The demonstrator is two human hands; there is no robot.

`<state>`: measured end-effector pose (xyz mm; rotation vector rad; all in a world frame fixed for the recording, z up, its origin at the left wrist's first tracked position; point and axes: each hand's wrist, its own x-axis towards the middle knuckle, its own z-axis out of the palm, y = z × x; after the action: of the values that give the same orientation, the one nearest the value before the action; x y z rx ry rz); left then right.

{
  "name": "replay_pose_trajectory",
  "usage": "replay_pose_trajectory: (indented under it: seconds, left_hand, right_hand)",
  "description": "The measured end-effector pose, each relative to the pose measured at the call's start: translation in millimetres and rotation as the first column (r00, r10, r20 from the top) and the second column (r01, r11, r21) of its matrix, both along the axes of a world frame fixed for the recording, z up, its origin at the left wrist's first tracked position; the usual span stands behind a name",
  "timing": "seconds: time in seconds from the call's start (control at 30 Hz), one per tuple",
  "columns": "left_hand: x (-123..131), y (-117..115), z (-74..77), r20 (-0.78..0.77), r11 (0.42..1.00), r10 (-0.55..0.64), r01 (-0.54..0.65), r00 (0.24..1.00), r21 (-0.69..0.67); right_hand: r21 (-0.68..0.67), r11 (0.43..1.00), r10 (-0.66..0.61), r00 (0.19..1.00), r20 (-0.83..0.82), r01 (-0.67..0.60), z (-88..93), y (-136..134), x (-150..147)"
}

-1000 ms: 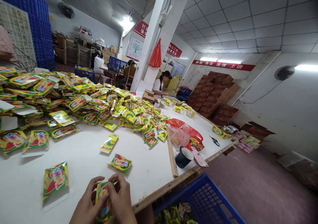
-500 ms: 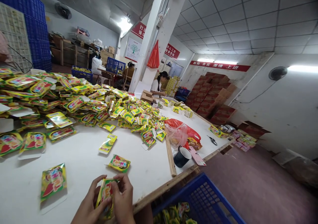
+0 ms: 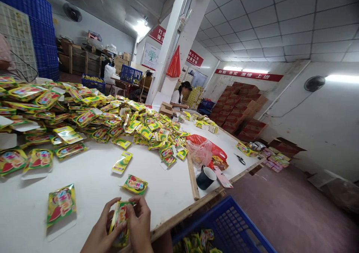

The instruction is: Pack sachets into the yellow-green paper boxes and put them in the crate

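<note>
Left hand [image 3: 99,236] and right hand [image 3: 139,226] both pinched one yellow carton [image 3: 119,223], low over table [image 3: 92,182] edge. Best: hold firm, press folds flat. Blue crate [image 3: 232,223] sat just right.

The word "TWINS" could be made out on the yellow-and-green packet [image 3: 135,184] lying on the white table [image 3: 92,185]. White Chinese characters, "勤勉 务实 激情 上进", were printed on the long red banner [image 3: 248,74] on the far wall. Further white characters were carried by two red signs [image 3: 158,33] beside the pillar [image 3: 179,39], but only partly legible. A tree emblem was shown on a white poster [image 3: 150,55]; its text was too small.
</note>
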<state>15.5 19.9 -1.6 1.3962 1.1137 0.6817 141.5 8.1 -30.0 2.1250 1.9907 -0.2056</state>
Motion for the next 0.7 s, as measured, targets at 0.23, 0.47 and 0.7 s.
replay_pose_trajectory:
  seconds: [0.23, 0.47, 0.7]
  left_hand:
    - [-1.5, 0.5, -7.2, 0.011, 1.000, -0.020, 0.021, 1.000, -0.008]
    - [-1.3, -0.8, -3.6, -0.021, 1.000, -0.028, 0.028, 0.999, -0.008]
    - [-1.1, -0.5, -1.8, -0.012, 1.000, -0.011, 0.011, 1.000, 0.000]
  right_hand:
    - [0.096, 0.994, -0.044, 0.999, -0.009, 0.045, -7.1, 0.0, -0.6]
    - [0.039, 0.999, -0.021, 1.000, -0.007, 0.022, -6.8, 0.3, -0.7]
    - [-0.004, 1.000, -0.016, 1.000, -0.027, 0.016, -5.7, 1.4, -1.9]
